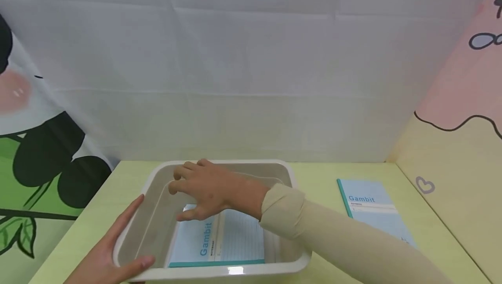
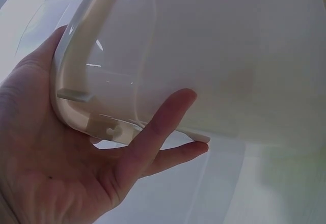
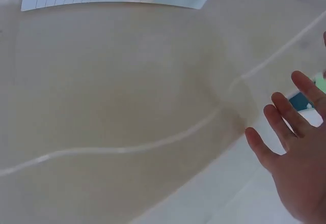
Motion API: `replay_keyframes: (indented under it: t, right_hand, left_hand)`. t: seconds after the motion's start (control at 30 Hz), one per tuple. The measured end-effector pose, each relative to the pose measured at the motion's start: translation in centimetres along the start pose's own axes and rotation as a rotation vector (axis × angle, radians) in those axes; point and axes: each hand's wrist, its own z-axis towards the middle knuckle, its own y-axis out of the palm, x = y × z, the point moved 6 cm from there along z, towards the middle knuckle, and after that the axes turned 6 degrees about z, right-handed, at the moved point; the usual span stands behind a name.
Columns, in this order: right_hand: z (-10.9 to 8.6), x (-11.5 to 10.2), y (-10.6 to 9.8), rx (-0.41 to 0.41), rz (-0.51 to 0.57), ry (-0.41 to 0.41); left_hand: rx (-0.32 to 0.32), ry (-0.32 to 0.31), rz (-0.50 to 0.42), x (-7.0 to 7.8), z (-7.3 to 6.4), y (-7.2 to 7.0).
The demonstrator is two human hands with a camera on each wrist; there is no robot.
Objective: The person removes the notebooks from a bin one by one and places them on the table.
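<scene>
Well — left hand (image 1: 105, 255) grips tub (image 1: 282, 267), notebook (image 1: 190, 247) inside.

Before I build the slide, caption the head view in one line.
Left hand grips a tub while the right hand hovers above it, one notebook inside and another notebook on the table.

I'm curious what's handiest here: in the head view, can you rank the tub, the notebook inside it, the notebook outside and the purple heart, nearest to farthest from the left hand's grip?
1. Tub: near-left corner in the left hand's grip.
2. Notebook inside: right of that grip.
3. Notebook outside: farther right.
4. Purple heart: farthest, on the right wall.
</scene>
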Motion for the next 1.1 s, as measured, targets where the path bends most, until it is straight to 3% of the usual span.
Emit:
replay_keyframes:
  t: [0.3, 0.5, 0.63, 0.87, 1.1]
  right_hand:
    - [2.2, -2.1, 3.8, -0.215, -0.094, -0.052]
    - [2.5, -3.2, 6.9, -0.320, -0.154, -0.055]
    - [2.2, -3.3, 8.5, -0.354, -0.183, -0.064]
    - [2.0, -3.9, 10.5, -0.385, -0.207, -0.089]
    - [2.0, -4.2, 11.0, -0.394, -0.221, -0.095]
  left_hand:
    - [-0.018, 0.002, -0.007, -0.1, 0.0, -0.3]
    - [-0.036, -0.026, -0.041, -0.1, 0.0, 0.0]
    - [-0.033, -0.029, -0.030, -0.2, 0.2, 0.1]
    - [0.012, 0.030, 0.042, -0.9, 0.5, -0.1]
    - [0.029, 0.043, 0.080, -1.1, 0.7, -0.2]
